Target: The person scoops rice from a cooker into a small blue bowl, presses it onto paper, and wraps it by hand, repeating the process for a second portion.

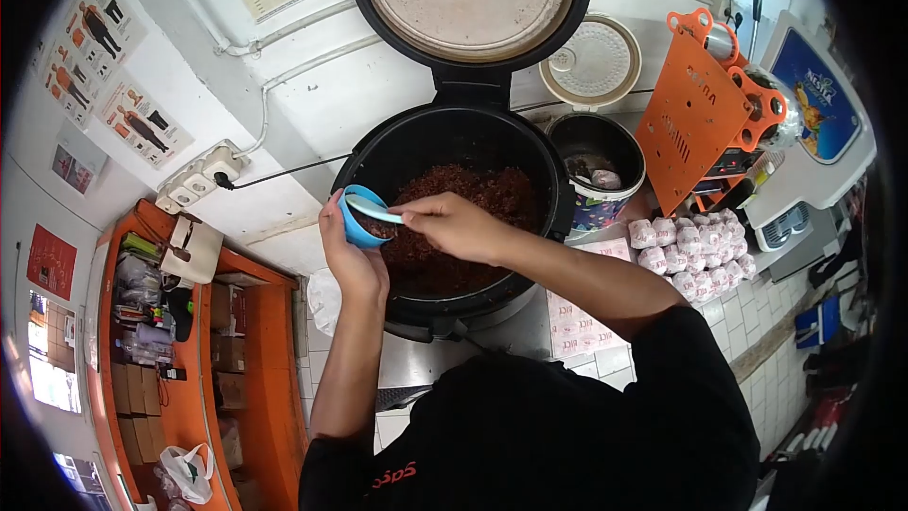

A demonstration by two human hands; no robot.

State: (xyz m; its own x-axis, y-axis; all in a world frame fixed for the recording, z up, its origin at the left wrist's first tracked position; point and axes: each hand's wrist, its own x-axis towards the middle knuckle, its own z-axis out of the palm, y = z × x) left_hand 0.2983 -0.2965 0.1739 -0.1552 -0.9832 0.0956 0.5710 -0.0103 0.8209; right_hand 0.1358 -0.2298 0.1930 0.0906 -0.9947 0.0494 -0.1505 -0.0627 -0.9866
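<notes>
**Grip sound; spillage risk at the edge**

I am seeing the left hand (354,263) gripping the blue cup (358,230) over the left rim of the large cooker (426,135); the right hand (456,229) is pinching a pale spoon (375,210) at its mouth. Spoon depth is possibly escaping me. I am advising tilting inward, above the cooker's reddish-brown food (478,194).

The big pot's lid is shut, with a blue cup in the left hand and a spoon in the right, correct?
No, the head view shows the lid of the big pot open. The left hand holds a blue cup, the right hand a spoon.
</notes>
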